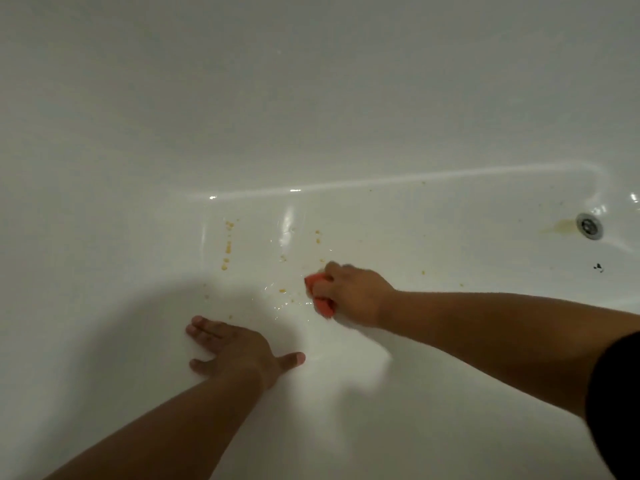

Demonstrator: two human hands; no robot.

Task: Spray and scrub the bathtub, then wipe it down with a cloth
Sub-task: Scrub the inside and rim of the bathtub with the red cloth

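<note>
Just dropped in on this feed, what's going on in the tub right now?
A person is leaning into a white tub. The right hand grips an orange pad, sponge or cloth I can't tell, pressed to the wet floor. The left hand lies flat on the floor, as if for support. Yellow spots dot the floor left of the pad, and there is a brownish stain beside the drain.

The left hand (239, 344) lay flat on the floor of the bathtub (138, 133). Right of it and farther back, the right hand (353, 292) held a sponge (320, 294) on the floor. Spots (227, 247) lay behind both, the drain (589, 226) far right.
</note>
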